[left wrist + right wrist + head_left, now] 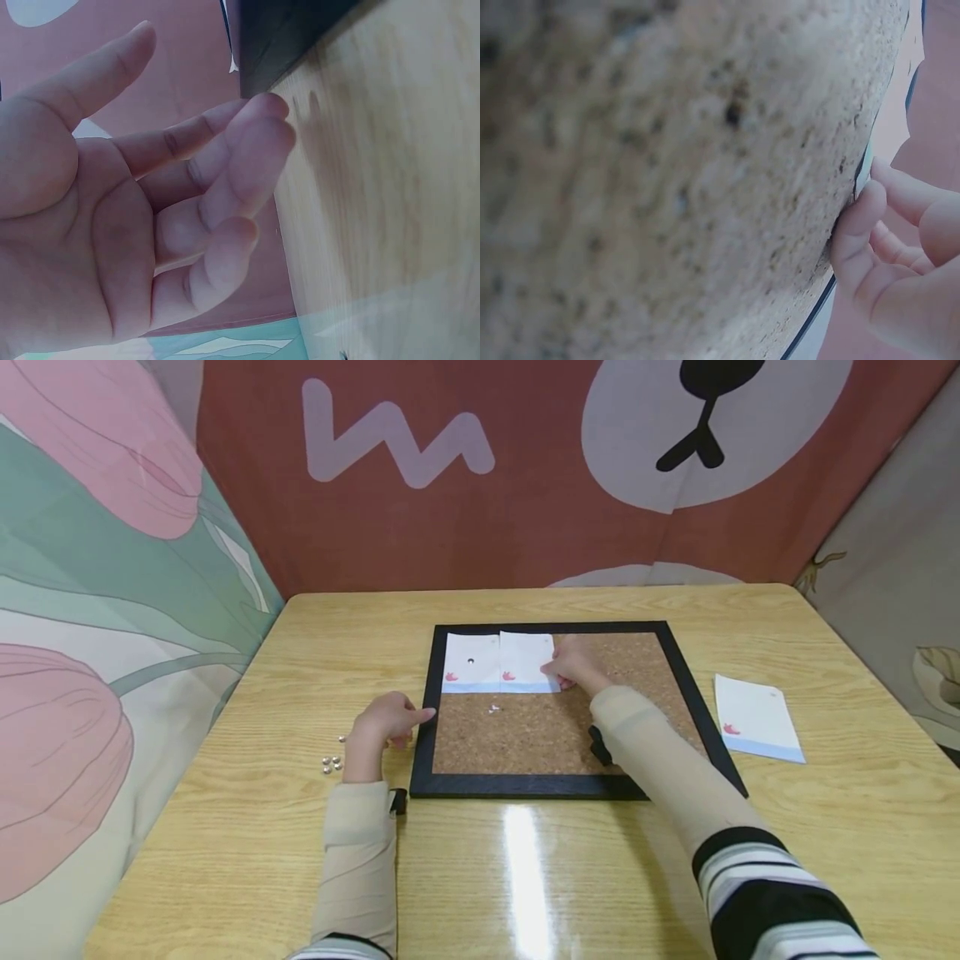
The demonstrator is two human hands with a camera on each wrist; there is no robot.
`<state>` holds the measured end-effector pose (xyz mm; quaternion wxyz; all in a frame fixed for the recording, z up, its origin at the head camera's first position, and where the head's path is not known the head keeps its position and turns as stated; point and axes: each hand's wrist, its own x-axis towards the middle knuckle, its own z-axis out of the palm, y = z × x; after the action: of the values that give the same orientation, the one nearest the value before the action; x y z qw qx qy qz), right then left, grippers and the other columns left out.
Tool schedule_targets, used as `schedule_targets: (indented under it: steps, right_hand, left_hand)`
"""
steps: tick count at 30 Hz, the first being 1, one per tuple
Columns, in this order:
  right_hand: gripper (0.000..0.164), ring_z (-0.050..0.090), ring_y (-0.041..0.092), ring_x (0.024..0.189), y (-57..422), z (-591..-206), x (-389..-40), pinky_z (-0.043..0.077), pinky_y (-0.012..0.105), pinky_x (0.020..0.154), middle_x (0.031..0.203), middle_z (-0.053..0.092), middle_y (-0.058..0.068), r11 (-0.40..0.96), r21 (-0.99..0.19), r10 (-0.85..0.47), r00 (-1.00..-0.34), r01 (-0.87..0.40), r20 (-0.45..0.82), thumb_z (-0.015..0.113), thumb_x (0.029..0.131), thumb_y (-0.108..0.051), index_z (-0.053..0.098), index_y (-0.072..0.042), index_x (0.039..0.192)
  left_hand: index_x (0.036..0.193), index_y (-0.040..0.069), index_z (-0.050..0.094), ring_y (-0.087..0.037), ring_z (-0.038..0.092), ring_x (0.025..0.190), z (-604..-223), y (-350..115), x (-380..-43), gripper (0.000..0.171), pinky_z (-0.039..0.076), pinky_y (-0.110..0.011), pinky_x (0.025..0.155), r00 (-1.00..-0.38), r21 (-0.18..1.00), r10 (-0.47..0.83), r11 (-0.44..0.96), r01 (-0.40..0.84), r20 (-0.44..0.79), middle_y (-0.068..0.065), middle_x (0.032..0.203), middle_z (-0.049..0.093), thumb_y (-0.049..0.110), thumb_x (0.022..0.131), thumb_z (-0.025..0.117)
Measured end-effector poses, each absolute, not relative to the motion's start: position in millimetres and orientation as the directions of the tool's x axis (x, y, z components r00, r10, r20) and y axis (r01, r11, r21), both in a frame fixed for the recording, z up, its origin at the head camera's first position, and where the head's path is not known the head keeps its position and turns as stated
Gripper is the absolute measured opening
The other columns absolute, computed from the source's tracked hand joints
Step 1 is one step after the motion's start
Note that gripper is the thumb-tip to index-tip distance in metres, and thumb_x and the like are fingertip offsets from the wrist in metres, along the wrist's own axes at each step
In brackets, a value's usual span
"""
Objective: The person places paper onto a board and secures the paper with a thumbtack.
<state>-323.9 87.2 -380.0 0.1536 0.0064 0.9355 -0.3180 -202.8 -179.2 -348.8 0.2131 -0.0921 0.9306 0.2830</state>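
Observation:
A cork board (525,739) in a black frame lies on the table. Two white note sheets with a blue bottom band lie side by side along its upper part. Fixed near the middle of the left sheet (471,675) is a small thumbtack (471,661). My right hand (576,664) pinches the right edge of the second sheet (525,656) between thumb and fingers; that edge shows at the fingertips (871,196) in the right wrist view. Beside the board's left frame, my left hand (386,718) hovers with thumb out, fingers loosely bent, palm bare.
Several silver thumbtacks (332,764) lie on the wooden table (247,827) left of the board. Small shiny pieces (493,708) rest on the cork under the sheets. Another matching sheet (759,718) lies right of the board. Printed cloth (525,535) hangs behind the table.

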Motion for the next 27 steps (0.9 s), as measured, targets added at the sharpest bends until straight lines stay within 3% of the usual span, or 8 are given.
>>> schedule_targets:
  steps: [5, 12, 18, 27]
  right_hand:
    - [0.022, 0.045, 0.011, 0.042, 86, -380, -324, 0.041, 0.021, 0.042, 0.055, 0.048, 0.004, 0.833, -0.551, -0.108, -0.961, 0.051, -0.253, 0.065, 0.081, -0.010, 0.059, 0.005, 0.095]
    - [0.025, 0.048, 0.012, 0.046, 84, -377, -323, 0.041, 0.021, 0.042, 0.063, 0.054, 0.008, 0.869, -0.494, -0.151, -0.962, -0.021, -0.226, 0.065, 0.081, -0.011, 0.061, 0.005, 0.099]
    - [0.031, 0.048, 0.012, 0.048, 92, -375, -323, 0.042, 0.022, 0.044, 0.062, 0.053, 0.008, 0.855, -0.517, -0.204, -0.947, -0.049, -0.249, 0.066, 0.080, -0.008, 0.058, 0.008, 0.106]
    - [0.011, 0.045, 0.013, 0.048, 103, -372, -320, 0.041, 0.025, 0.044, 0.054, 0.047, 0.004, 0.841, -0.535, -0.266, -0.922, -0.080, -0.280, 0.064, 0.081, -0.006, 0.058, 0.002, 0.081]
  left_hand:
    - [0.108, -0.002, 0.055, -0.022, 0.057, 0.063, -347, -179, -203, 0.046, 0.041, -0.030, 0.052, -0.896, 0.495, -0.048, 0.820, -0.288, -0.442, -0.013, 0.077, 0.059, 0.040, 0.088, 0.053]
    - [0.108, -0.002, 0.055, -0.023, 0.060, 0.067, -340, -184, -200, 0.047, 0.043, -0.031, 0.053, -0.905, 0.490, -0.055, 0.826, -0.278, -0.421, -0.013, 0.083, 0.059, 0.040, 0.088, 0.052]
    - [0.116, -0.003, 0.051, -0.026, 0.060, 0.073, -329, -195, -197, 0.050, 0.046, -0.037, 0.062, -0.921, 0.526, -0.058, 0.806, -0.271, -0.385, -0.017, 0.092, 0.060, 0.040, 0.090, 0.050]
    - [0.123, -0.005, 0.043, -0.031, 0.061, 0.083, -323, -232, -181, 0.049, 0.047, -0.039, 0.067, -0.927, 0.606, -0.120, 0.726, -0.326, -0.354, -0.023, 0.104, 0.058, 0.034, 0.093, 0.046]
